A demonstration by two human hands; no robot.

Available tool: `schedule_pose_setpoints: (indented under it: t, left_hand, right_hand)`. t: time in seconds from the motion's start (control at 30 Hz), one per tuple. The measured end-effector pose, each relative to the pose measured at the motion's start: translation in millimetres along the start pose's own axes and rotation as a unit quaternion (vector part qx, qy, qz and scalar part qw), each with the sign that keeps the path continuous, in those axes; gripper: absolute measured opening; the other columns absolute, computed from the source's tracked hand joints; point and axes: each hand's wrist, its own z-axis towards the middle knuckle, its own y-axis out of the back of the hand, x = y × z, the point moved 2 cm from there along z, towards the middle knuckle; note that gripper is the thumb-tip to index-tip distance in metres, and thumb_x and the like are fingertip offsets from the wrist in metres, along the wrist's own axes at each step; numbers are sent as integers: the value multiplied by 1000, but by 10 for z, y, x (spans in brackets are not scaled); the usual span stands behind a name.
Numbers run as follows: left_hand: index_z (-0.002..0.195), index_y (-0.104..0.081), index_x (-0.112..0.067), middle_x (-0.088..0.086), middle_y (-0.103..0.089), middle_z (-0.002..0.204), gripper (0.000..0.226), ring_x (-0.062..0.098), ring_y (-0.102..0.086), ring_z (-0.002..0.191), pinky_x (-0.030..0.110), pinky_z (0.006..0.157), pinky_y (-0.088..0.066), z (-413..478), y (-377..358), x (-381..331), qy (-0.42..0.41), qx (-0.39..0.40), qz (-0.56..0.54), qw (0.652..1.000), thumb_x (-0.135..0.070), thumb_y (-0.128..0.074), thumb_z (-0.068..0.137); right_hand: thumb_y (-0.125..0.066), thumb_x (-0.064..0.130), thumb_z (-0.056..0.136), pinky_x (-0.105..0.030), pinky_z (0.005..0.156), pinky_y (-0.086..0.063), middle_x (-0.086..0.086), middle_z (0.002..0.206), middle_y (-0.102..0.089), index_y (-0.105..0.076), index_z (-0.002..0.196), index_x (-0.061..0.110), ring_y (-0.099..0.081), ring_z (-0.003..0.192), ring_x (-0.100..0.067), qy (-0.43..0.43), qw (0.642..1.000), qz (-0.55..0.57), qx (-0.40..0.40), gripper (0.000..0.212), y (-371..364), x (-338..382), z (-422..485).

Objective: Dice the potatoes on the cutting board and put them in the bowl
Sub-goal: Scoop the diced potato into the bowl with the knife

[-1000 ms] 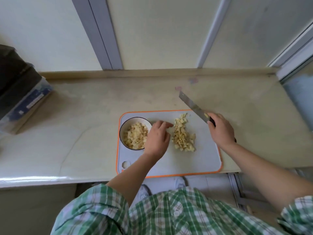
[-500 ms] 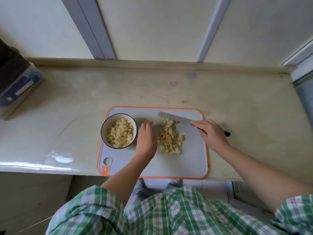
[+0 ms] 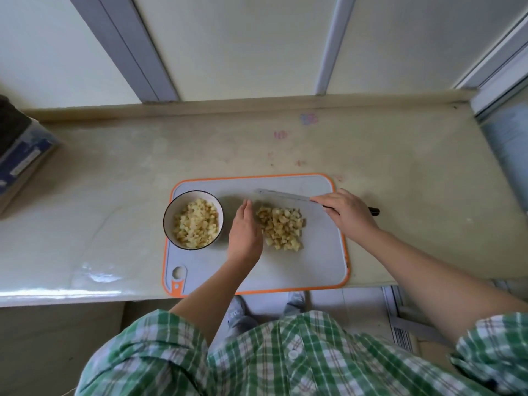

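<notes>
Potato dice (image 3: 283,228) on cutting board (image 3: 314,267); straight-fingered left hand (image 3: 244,234) just beside pile; right hand (image 3: 347,214) grips knife (image 3: 285,194) behind it.

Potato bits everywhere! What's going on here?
A person in a green checked shirt is dicing potatoes on a cutting board. The right hand grips a knife, its blade lying along the far side of a pile of diced potato. The left hand is open and stands edge-on between that pile and a bowl, which sits on the board's left end and holds more diced potato. The pile probably goes into the bowl next.
</notes>
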Motion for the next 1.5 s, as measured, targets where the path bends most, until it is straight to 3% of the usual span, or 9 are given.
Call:
schedule_pose_setpoints:
  t: [0.17, 0.3, 0.43, 0.53, 0.73, 0.97, 1.2, 1.37, 1.5]
  left_hand:
    - [150, -22, 1, 17, -21, 157, 58, 28, -19, 145, 34, 115, -20, 18, -9, 81, -9, 6, 7, 1000, -3, -42, 96]
    - [149, -25, 0, 16, -22, 157, 53, 28, -19, 145, 34, 114, -20, 46, -50, 95, -23, 13, 7, 1000, -6, -37, 98]
    - [147, -31, -3, 16, -22, 157, 48, 29, -14, 147, 33, 117, -13, 69, -101, 93, -57, 7, -4, 998, -10, -38, 100]
    - [149, -27, -4, 16, -15, 159, 49, 29, -5, 148, 31, 118, -4, 111, -165, 83, -63, 1, -15, 998, -15, -37, 103]
    - [152, -11, -2, 11, -4, 161, 55, 21, 3, 149, 17, 113, 6, 137, -364, 39, -42, 32, -62, 997, -22, -32, 104]
    - [151, -16, -1, 11, -11, 160, 56, 21, 0, 149, 20, 115, 2, 121, -483, 13, -33, -4, -90, 995, -27, -32, 104]
    - [151, -19, -2, 10, -14, 160, 64, 22, -3, 149, 25, 118, -1, 118, -539, -13, -34, -16, -101, 994, -37, -25, 97]
    - [152, -15, -6, 9, -7, 161, 64, 21, 2, 149, 16, 113, 11, 148, -601, -34, -38, -9, -89, 995, -38, -23, 97]
    - [153, -9, -5, 9, -1, 161, 67, 20, 7, 148, 23, 114, 14, 176, -653, -54, -41, -1, -83, 996, -39, -23, 97]
  right_hand:
    - [-61, -2, 83, -26, 79, -41, -1, 106, -70, -69, 114, 11, -59, 92, -23, 29, 999, 0, 16, 34, -18, -33, -386]
    - [-64, 2, 84, -20, 75, -37, -9, 94, -59, -68, 106, 4, -52, 86, -14, -96, 986, 103, -87, 23, 29, -11, -423]
    - [-58, 18, 89, -26, 58, -32, 0, 60, -41, -54, 75, 15, -36, 57, -15, -260, 923, 254, -124, 15, -19, -120, -554]
    - [-60, 21, 92, -27, 58, -36, 10, 57, -49, -59, 101, 28, -42, 51, -14, -308, 907, 261, -123, 11, -150, -229, -817]
    - [-60, 14, 92, -29, 59, -41, 6, 58, -50, -61, 122, 21, -46, 50, -13, -314, 910, 225, -149, 31, -348, -115, -997]
    - [-53, 41, 88, -40, 68, -50, -3, 76, -56, -56, 128, 34, -54, 63, -17, -298, 909, 246, -156, 41, -423, -150, -1050]
    - [-56, 21, 89, -34, 75, -50, -1, 88, -55, -62, 127, 18, -52, 63, -11, -214, 947, 209, -118, 38, -439, 56, -805]
    - [-61, 11, 90, -33, 78, -51, 11, 86, -49, -60, 129, 17, -49, 63, -7, -188, 952, 225, -91, 39, -539, 155, -619]
    - [-61, 11, 91, -30, 76, -48, 15, 83, -47, -58, 131, 13, -50, 65, -4, -155, 957, 234, -72, 40, -534, 198, -592]
